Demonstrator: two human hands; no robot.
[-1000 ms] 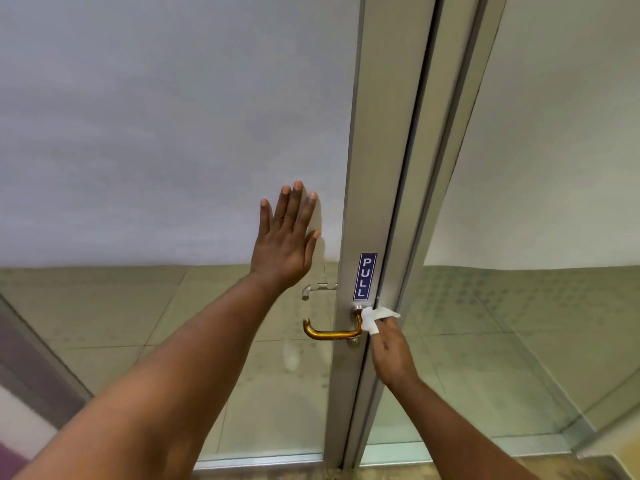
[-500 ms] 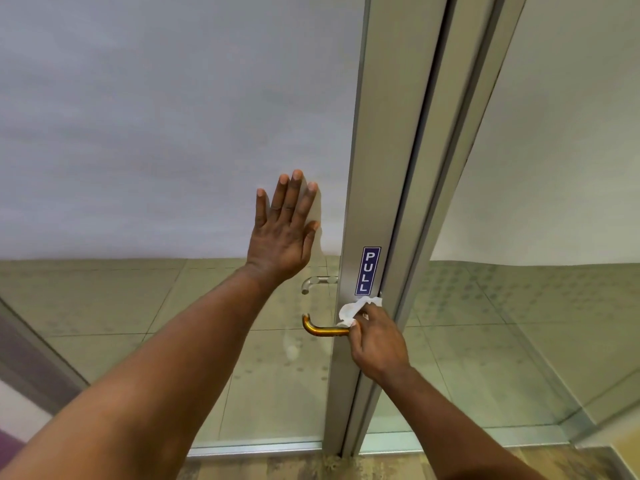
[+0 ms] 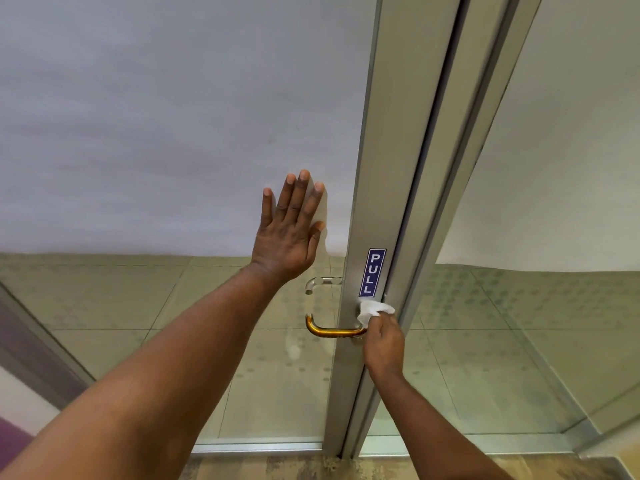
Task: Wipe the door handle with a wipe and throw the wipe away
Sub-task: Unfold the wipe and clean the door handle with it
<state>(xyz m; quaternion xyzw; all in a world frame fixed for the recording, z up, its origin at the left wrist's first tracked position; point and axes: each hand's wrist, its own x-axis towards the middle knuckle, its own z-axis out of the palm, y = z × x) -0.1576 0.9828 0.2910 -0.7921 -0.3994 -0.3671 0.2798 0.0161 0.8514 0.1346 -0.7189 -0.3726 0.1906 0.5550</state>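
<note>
Presently, on view:

1. Left hand (image 3: 289, 233): centre of the frame, open flat, fingers spread and pointing up, palm pressed against the frosted upper part of the glass door (image 3: 173, 116). The bare forearm runs down to the lower left corner.

2. Right hand (image 3: 382, 341): lower centre-right, closed around a white wipe (image 3: 372, 310), back of the hand toward the camera. The forearm leaves the frame at the bottom right.

3. Wipe: crumpled, protruding above the right hand's fingers, pressed to the metal door frame (image 3: 391, 168) at the point where the handle joins it, just under the sign.

4. Door handle (image 3: 332, 331): brass-coloured lever, lying horizontally to the left of the right hand, its free end curving upward at the left. Its right end is covered by the wipe and hand.

5. Second handle (image 3: 320, 282): silver, seen through the clear glass above the brass one, below the left wrist.

6. Sign (image 3: 372, 271): blue vertical label reading "PULL" in white, fixed on the frame directly above the wipe.

7. Tiled floor (image 3: 104, 299): pale, visible through the clear lower glass across the middle of the frame.

8. Side glass panel (image 3: 554, 168): right of the frame, frosted above, clear below.
</note>
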